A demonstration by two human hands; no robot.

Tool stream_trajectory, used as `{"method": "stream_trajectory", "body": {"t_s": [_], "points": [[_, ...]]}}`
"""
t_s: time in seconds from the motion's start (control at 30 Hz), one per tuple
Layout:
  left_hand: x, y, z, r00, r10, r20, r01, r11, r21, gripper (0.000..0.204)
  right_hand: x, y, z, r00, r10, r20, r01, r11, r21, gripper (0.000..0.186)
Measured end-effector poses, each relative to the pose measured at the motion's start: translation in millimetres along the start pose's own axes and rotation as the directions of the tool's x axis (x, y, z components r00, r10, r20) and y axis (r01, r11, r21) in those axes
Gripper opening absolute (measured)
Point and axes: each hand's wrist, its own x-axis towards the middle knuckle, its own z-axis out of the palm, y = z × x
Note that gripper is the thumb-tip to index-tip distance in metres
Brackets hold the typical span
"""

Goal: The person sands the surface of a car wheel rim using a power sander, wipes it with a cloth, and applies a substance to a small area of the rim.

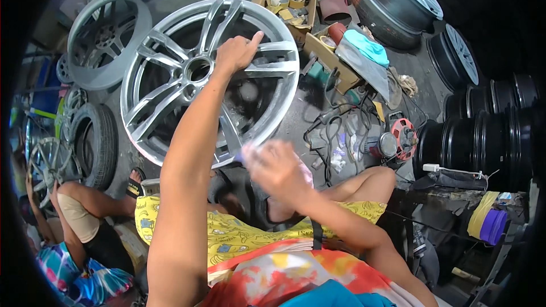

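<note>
Near the silver wheel (188, 71), a black sandal (134, 186) bears lettering.

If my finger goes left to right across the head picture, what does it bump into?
Black tyre → big silver wheel with the left hand on it → light blue cloth → red reel → purple cylinder.

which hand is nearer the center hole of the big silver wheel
Left. The left hand is on the silver wheel, just beside the center hole; the right hand, blurred, is farther off, by the wheel's lower right edge.
</note>
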Motion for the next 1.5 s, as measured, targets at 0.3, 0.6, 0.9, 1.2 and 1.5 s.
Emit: {"method": "stream_trajectory", "body": {"t_s": [0.3,0.6,0.9,1.2,1.5], "points": [[5.9,3.6,0.5,1.000,0.004,0.020,-0.004,1.000,0.027,0.081,30.0,66.7,-21.8,0.984,0.158,-0.077,-0.170,0.964,-0.202,0.018],[2.9,9.2,-2.5,1.000,-0.010,0.014,0.010,1.000,-0.015,0.082,52.9,111.0,-32.8,0.957,0.222,-0.187,-0.253,0.954,-0.161,0.021],[2.9,5.2,-7.7,1.000,0.022,0.021,-0.022,1.000,0.001,0.082,56.9,119.9,-31.2,0.973,0.151,-0.175,-0.188,0.957,-0.220,0.026],[2.1,7.9,-8.1,1.000,0.001,0.025,-0.001,1.000,-0.024,0.082,65.6,130.8,-35.1,0.989,0.094,-0.118,-0.120,0.964,-0.237,0.030],[2.0,4.6,-3.2,1.000,0.018,0.004,-0.018,1.000,-0.019,0.080,65.8,126.6,-32.9,0.985,0.102,-0.141,-0.132,0.965,-0.226,0.023]]}}
